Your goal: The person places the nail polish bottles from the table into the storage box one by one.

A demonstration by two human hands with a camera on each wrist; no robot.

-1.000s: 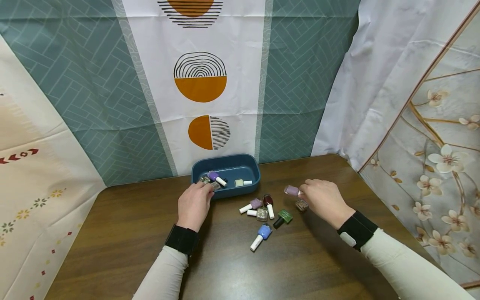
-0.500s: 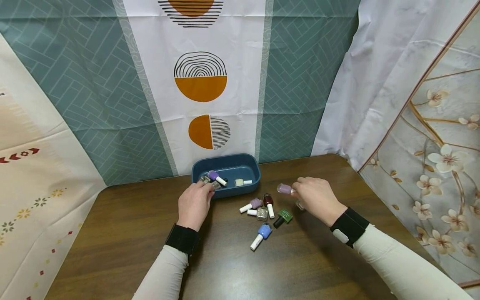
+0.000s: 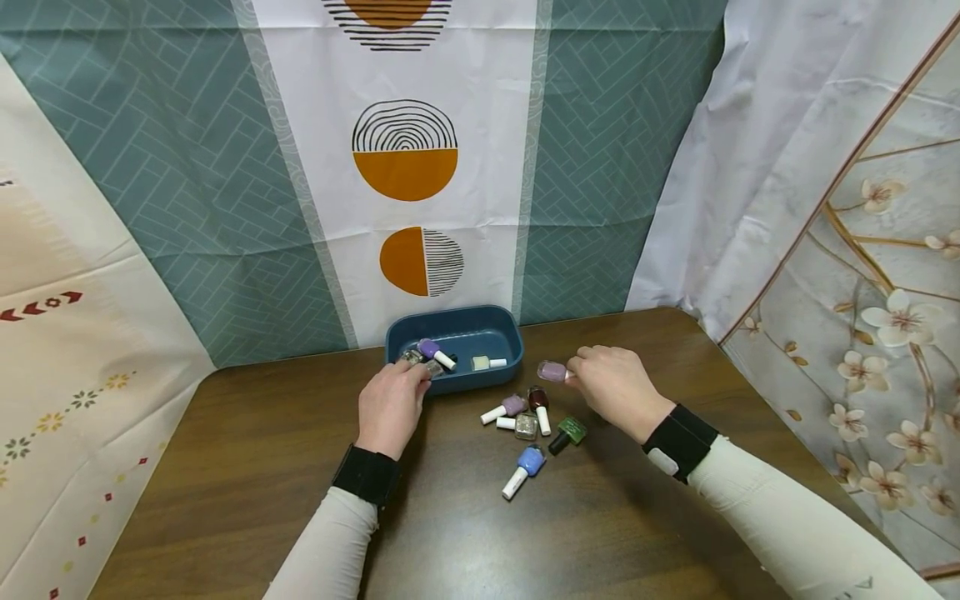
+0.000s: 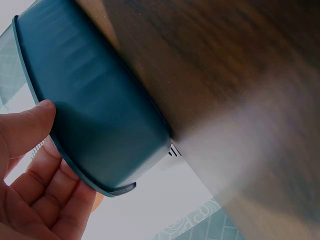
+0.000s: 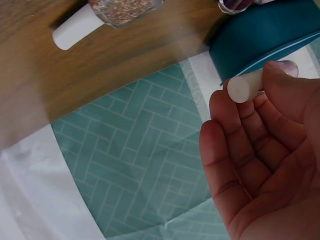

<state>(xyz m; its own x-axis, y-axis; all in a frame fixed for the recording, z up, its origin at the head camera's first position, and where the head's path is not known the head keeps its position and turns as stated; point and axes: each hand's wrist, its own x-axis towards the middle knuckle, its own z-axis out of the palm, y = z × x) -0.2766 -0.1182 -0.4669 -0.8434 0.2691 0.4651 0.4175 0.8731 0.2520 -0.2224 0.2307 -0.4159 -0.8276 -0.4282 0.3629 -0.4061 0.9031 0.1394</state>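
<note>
Pinching near wall of dark-blue plastic tray [image 3: 480, 382]: left hand [image 3: 392, 407], fingertips hidden. Copper-glitter glass bottle [image 5: 125, 10] cut off, right wrist view. Right hand [image 3: 621, 387] pinches white-capped mauve glass bottle [image 3: 552, 371], cap mostly covered in head view, right of tray.

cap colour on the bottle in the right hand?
White; the cap shows best in the right wrist view.

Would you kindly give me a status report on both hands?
Left hand grips blue bin. Right hand holds lilac polish bottle by white cap, outside bin. Nothing visible between bottle and bin.
</note>
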